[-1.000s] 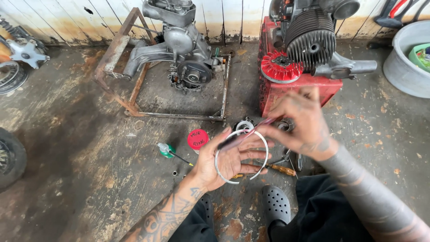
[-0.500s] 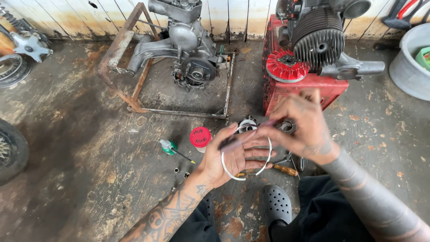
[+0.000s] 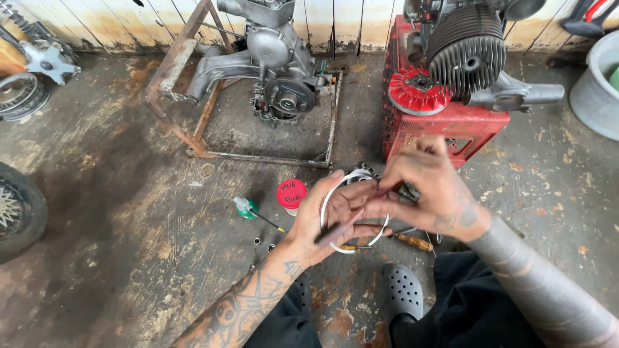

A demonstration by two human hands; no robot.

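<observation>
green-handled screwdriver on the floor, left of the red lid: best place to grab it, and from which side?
Probably by the green handle, coming straight down from above. The screwdriver lies flat on the concrete floor, its thin shaft pointing right toward the left hand. The handle is the thickest part and has open floor around it; the red lid sits close to the shaft side.

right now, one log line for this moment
left hand: holds white ring | right hand: pinches dark thin tool across ring | floor: red-lidded jar, screwdriver
</observation>
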